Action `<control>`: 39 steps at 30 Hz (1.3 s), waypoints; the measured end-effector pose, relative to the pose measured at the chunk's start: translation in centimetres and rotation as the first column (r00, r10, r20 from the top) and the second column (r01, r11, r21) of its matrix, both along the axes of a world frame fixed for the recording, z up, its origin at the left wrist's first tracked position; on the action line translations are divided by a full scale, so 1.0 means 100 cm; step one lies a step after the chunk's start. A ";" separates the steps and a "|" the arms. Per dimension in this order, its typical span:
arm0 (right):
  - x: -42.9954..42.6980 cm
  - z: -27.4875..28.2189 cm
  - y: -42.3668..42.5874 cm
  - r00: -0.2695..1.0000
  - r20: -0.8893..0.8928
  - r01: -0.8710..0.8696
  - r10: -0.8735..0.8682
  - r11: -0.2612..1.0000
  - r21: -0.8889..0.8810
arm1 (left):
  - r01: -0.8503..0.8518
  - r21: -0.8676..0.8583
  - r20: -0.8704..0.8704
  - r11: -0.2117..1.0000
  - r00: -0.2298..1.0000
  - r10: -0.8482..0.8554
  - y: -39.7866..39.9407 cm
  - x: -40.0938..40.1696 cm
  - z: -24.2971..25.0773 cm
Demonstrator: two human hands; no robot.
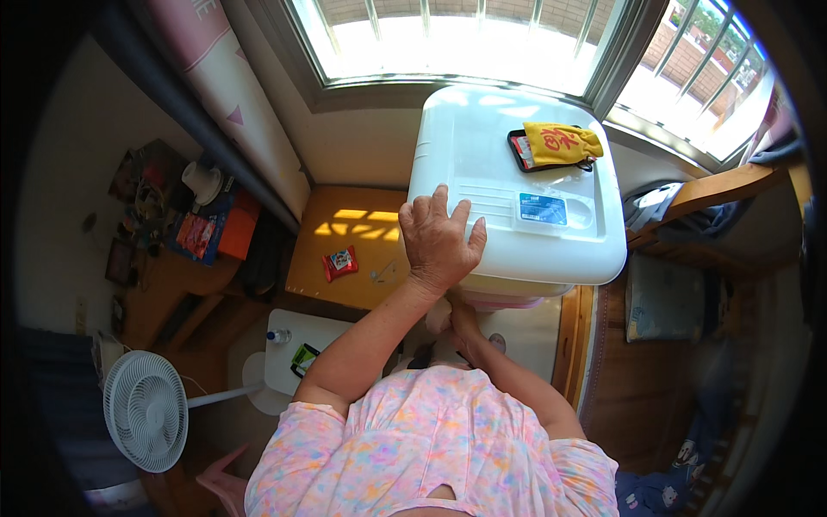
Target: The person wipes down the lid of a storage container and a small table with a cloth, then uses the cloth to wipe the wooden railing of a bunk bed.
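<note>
My left hand (440, 238) rests on the left front corner of a large white plastic lid (452, 155), fingers spread, gripping nothing. The lid tops a stacked plastic storage unit, whose cream and pink tiers (504, 302) show below its front edge. Lower down, partly behind my left forearm, my right hand (462, 315) is closed against a pale, cloth-like bundle (439, 315). The fingers there are mostly hidden. A yellow drawstring pouch (561, 143) with red characters lies over a dark-rimmed case (520, 155) on the lid. A blue label (543, 209) sits nearer the front.
Left of the unit, a wooden top (310, 258) bears a red packet (340, 263). A white stool (278, 323) holds a small bottle (279, 336). A white fan (147, 410) stands at lower left. Barred windows (478, 45) rise behind; a wooden bed frame (572, 342) runs along the right.
</note>
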State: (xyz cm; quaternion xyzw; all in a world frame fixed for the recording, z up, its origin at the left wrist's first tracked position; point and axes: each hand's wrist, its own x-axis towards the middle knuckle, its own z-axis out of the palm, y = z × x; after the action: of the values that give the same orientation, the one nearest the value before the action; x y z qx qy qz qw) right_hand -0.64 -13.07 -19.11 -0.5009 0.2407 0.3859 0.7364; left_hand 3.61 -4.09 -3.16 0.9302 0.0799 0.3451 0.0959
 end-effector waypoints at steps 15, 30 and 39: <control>0.028 0.000 0.009 1.000 -0.026 0.003 -0.005 0.995 -0.100 | 0.013 -0.010 0.011 1.000 1.000 -0.012 -0.005 0.002 0.002; 0.003 -0.007 -0.033 0.916 -0.032 -0.398 0.400 0.916 0.055 | 0.031 -0.069 0.029 0.997 0.999 -0.029 -0.002 -0.001 0.006; 0.006 0.003 -0.048 0.934 -0.004 -0.349 0.358 0.912 0.215 | 0.127 -0.597 0.245 0.792 0.969 0.029 0.052 -0.069 -0.039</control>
State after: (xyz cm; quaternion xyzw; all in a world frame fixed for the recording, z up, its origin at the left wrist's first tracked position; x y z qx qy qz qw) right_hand 0.00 -17.84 -18.77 -0.4471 0.1197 0.5465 0.6980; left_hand -3.32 1.07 -7.11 0.8027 0.1501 0.4088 0.4074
